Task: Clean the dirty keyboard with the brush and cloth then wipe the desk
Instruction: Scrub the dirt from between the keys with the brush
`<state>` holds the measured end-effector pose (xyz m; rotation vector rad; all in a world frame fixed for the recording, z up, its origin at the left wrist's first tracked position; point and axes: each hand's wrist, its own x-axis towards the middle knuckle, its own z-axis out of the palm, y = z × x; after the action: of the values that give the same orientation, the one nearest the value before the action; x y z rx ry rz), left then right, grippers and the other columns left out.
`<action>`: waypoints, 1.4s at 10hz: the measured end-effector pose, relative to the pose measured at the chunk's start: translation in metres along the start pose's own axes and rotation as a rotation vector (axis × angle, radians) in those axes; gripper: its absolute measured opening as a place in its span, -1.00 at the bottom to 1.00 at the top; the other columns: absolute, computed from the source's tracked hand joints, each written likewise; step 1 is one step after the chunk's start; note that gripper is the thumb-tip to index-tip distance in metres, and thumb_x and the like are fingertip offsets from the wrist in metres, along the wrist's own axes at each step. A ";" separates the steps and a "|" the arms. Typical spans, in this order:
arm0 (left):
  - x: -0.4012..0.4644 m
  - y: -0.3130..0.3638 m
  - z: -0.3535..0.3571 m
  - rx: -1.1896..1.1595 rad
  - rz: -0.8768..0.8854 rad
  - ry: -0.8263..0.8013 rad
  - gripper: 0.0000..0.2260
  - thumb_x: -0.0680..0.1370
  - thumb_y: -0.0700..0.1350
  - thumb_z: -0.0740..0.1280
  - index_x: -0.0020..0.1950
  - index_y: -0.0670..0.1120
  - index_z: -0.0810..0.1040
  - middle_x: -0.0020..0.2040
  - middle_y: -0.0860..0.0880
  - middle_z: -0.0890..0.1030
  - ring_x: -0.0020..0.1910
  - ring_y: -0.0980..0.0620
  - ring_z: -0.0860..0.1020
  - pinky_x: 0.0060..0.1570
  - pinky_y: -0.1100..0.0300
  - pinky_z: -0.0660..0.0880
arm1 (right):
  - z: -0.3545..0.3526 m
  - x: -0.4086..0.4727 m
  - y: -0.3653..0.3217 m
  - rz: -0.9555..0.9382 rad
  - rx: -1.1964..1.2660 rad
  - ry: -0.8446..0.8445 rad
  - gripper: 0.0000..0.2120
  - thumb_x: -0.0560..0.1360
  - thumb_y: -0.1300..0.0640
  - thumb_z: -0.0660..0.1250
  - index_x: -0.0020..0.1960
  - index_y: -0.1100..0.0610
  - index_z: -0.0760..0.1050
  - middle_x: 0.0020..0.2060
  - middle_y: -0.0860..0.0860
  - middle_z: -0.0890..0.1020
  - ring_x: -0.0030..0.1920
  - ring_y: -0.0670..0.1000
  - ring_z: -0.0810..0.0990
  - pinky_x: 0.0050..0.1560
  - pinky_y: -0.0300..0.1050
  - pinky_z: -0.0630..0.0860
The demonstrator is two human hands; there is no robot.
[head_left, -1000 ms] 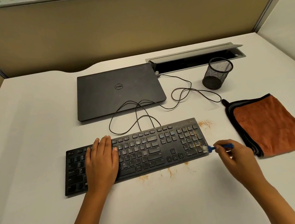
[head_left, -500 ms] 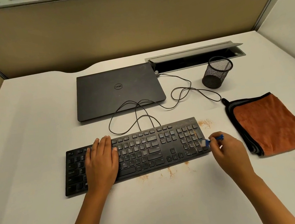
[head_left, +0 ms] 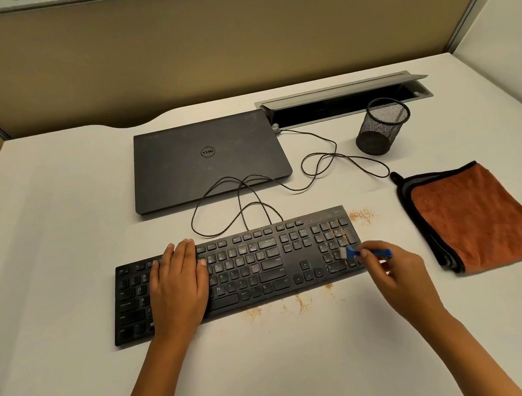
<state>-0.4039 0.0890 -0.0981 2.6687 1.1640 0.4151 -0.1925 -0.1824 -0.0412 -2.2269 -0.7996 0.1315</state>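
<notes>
Right hand (head_left: 392, 275) pinches the small blue brush (head_left: 362, 252), its pale bristles down on the number-pad keys at the right end of the black keyboard (head_left: 260, 263). Left hand (head_left: 178, 285) lies flat, fingers straight, pressing the keyboard's left side. Orange-brown crumbs (head_left: 361, 215) dot the white desk (head_left: 48, 254) beside and in front of it. Folded orange cloth (head_left: 476, 215) lies well right.

matt black plastic keyboard (head_left: 238, 270), fuzzy orange cloth (head_left: 479, 215), wire-mesh metal cup (head_left: 381, 127).
</notes>
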 end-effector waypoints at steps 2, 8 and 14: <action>0.001 0.001 0.000 0.002 -0.007 -0.007 -0.46 0.62 0.09 -0.04 0.45 -0.16 0.42 0.39 -0.13 0.49 0.44 -0.15 0.36 0.40 -0.17 0.23 | 0.002 -0.002 0.001 -0.062 -0.045 0.089 -0.84 0.50 0.28 0.32 0.07 0.21 0.58 -0.11 0.04 0.65 -0.23 -0.02 0.57 -0.23 -0.24 0.54; 0.000 0.000 0.000 0.002 -0.001 -0.008 -0.47 0.63 0.08 -0.03 0.44 -0.16 0.42 0.39 -0.13 0.49 0.44 -0.15 0.36 0.40 -0.17 0.23 | -0.004 -0.007 0.009 0.028 -0.046 0.200 -0.91 0.51 0.29 0.29 -0.06 0.16 0.56 -0.24 0.05 0.63 -0.30 0.04 0.56 -0.29 -0.09 0.54; 0.000 0.000 -0.001 0.004 0.001 -0.013 -0.46 0.62 0.09 -0.04 0.44 -0.17 0.43 0.39 -0.14 0.49 0.44 -0.16 0.36 0.40 -0.18 0.24 | -0.016 0.020 0.019 0.126 0.225 0.135 -0.86 0.58 0.20 0.20 0.03 0.05 0.52 -0.18 -0.07 0.63 -0.12 -0.05 0.64 -0.18 -0.14 0.61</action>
<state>-0.4038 0.0889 -0.0970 2.6708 1.1613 0.3953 -0.1617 -0.1906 -0.0406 -2.0483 -0.5437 0.1241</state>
